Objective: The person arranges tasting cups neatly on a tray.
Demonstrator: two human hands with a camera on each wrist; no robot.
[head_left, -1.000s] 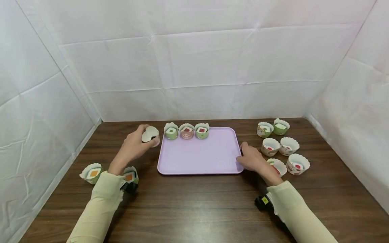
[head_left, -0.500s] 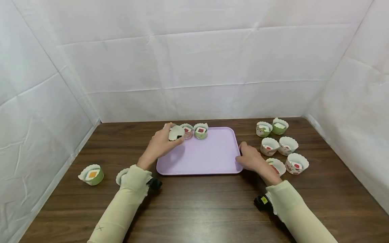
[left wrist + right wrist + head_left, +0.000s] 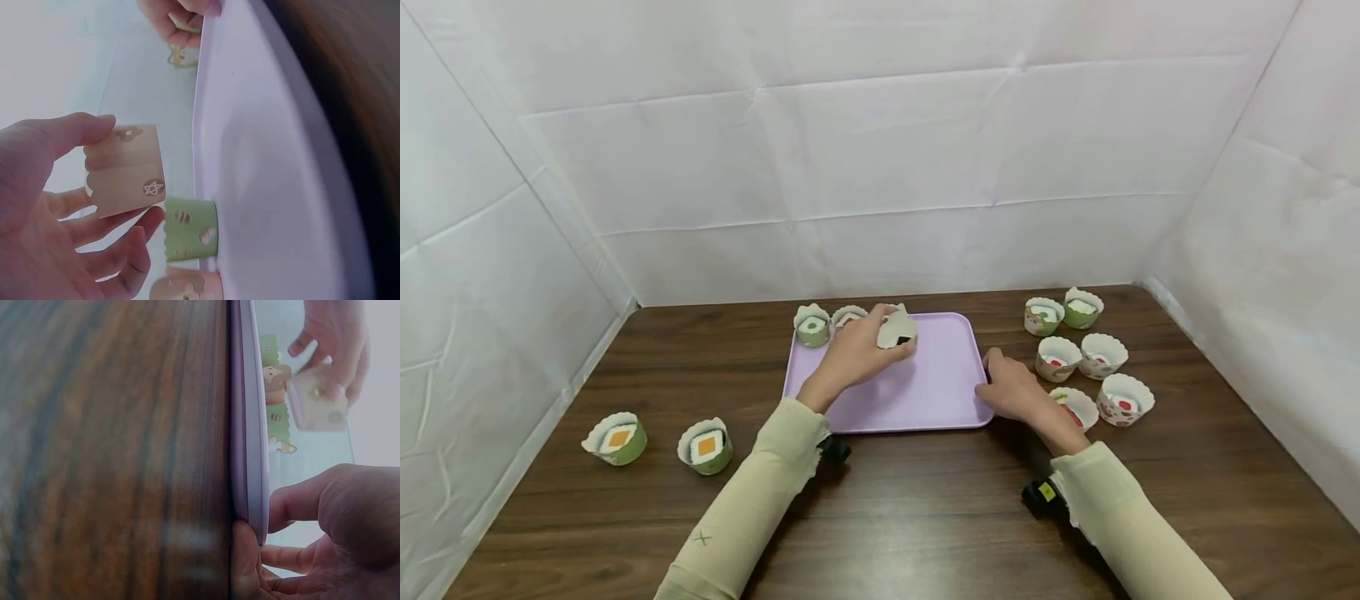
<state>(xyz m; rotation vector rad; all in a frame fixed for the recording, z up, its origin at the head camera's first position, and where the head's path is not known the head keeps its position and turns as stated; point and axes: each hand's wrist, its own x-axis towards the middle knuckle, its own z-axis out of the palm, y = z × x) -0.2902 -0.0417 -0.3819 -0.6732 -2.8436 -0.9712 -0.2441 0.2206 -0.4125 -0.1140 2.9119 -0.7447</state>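
Observation:
My left hand pinches a pale paper baking cup between thumb and fingers, above the back of the lilac tray. In the left wrist view the cup is tan with a scalloped rim and a star mark, tipped sideways in that picture. Just below it stands a green paper cup on the tray, beside a pink one. Another green cup sits at the tray's back left corner. At the tray's right edge, my right hand grips the rim, thumb on top and fingers underneath.
Two green cups with orange-topped pieces stand left of the tray, one farther out and one nearer. Several filled cups, including a red-dotted one, cluster beyond my right hand. White cloth walls enclose the wooden table.
My left hand has carried the pale cup rightward from beside the tray, past the left and middle cups, to the third one. My right hand keeps its grip on the tray edge.

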